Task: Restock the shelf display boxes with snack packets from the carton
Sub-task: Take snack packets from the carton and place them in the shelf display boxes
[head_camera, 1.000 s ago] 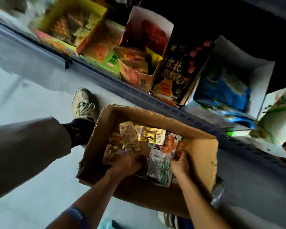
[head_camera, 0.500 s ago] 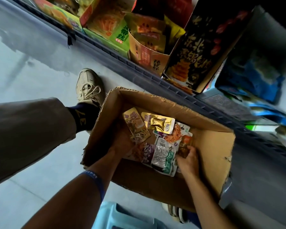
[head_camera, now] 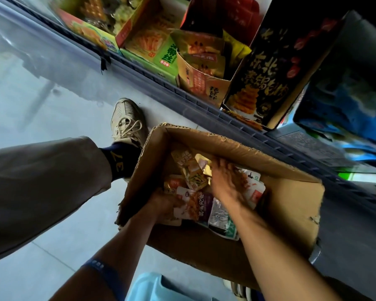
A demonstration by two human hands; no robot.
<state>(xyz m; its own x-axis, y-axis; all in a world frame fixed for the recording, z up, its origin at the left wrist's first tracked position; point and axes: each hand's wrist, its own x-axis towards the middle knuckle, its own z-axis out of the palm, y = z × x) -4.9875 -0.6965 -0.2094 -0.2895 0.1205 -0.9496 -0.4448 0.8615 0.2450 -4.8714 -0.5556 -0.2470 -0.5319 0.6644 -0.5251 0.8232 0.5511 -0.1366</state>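
Observation:
An open cardboard carton [head_camera: 291, 198] stands on the floor below the shelf, with several mixed snack packets [head_camera: 195, 177] loose inside. My left hand [head_camera: 161, 204] is at the near-left of the pile, its fingers curled round a white and orange packet [head_camera: 189, 206]. Blurred by motion, my right hand [head_camera: 226, 183] stretches across the pile with straight fingers, their tips touching a gold packet [head_camera: 204, 165]. On the shelf stand display boxes: a green one [head_camera: 161, 57], an orange one [head_camera: 202, 83], a black one [head_camera: 267, 83] and a blue one [head_camera: 345, 105].
The grey shelf edge [head_camera: 204, 103] runs diagonally just beyond the carton. My leg in tan trousers [head_camera: 41, 181] and a beige shoe [head_camera: 126, 120] are left of the carton. A light blue object [head_camera: 152, 287] lies at the bottom edge. Pale floor [head_camera: 41, 94] spreads to the left.
My right hand has swept from the pile's right side up and left over the packets to the gold one. My left hand has dropped to the near-left and taken hold of a packet.

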